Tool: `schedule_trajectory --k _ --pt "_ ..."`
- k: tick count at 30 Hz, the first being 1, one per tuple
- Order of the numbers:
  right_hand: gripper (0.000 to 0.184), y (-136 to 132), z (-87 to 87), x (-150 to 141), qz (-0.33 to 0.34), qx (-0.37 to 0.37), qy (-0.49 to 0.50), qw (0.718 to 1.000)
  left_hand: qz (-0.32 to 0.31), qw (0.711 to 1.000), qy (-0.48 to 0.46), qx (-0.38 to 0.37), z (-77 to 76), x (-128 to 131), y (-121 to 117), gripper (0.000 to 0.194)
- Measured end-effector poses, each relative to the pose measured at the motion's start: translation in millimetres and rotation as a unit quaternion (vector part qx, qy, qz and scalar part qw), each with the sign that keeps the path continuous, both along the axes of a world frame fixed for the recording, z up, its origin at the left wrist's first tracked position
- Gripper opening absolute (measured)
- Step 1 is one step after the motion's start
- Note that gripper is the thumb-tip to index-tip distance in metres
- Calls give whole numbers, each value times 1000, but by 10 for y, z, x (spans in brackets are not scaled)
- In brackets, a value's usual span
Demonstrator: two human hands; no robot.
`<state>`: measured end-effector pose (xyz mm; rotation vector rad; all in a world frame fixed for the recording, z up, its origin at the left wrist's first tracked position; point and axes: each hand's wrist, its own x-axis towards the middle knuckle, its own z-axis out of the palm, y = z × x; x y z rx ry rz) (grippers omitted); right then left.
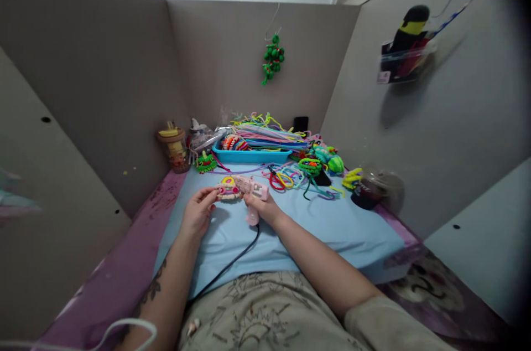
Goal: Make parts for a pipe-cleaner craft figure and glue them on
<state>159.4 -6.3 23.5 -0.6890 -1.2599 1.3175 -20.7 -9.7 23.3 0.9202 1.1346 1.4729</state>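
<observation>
My left hand pinches the left edge of a small cream pipe-cleaner piece with pink and yellow parts. In my right hand is a pink hot glue gun, my fingers wrapped round its handle. Its front end points left and meets the right side of the piece; whether the tip touches cannot be made out. A black cord runs from the handle toward my lap. Both hands are above the light blue cloth.
Behind my hands stands a blue tray heaped with pipe cleaners. Loose pipe-cleaner pieces and green figures lie to the right. A drink cup stands left, a dark-based container right. Grey panels enclose three sides.
</observation>
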Motion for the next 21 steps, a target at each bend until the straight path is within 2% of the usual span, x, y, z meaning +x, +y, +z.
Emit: schedule_trajectory --k 3,5,9,11,13,18,21 --pt "38 -7 -2 -7 47 27 -15 998 -6 1000 -21 5 -21 -3 9 46" --pt "39 1 -3 -14 51 39 -7 998 -11 999 -31 7 -46 -9 18 45" --pt "41 90 -64 -24 -21 51 22 998 -20 999 -37 14 -88 -28 39 46" --pt "37 166 -135 -28 -69 32 28 997 -16 999 -41 13 -90 -34 45 46" --pt "34 240 -213 -39 -88 -3 38 995 -5 998 -54 12 -83 -33 47 47" --pt "42 354 -308 -113 -11 -33 52 998 -9 996 -91 14 -70 -12 48 45" --pt "45 373 -294 -139 -3 -30 32 999 -28 993 -117 9 -60 -6 41 41"
